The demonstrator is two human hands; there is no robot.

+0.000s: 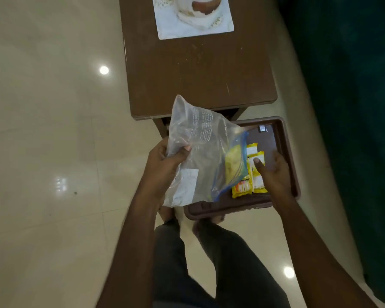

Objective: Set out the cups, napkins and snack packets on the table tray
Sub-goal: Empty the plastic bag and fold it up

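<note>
Two yellow snack packets (pixel 252 176) lie side by side in one brown tray (pixel 283 138), around 5 o'clock from the brown surface (pixel 198 74). Right hand (pixel 273 172) rests on them, fingers loose, thumb on top. At their 9 o'clock, left hand (pixel 165 161) grips one clear zip bag (pixel 198 152). One placemat (pixel 193 18) sits at 12.

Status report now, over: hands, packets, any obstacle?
Left hand grips zip bag. Right hand touches snack packets on tray. Bag overhangs tray.
</note>
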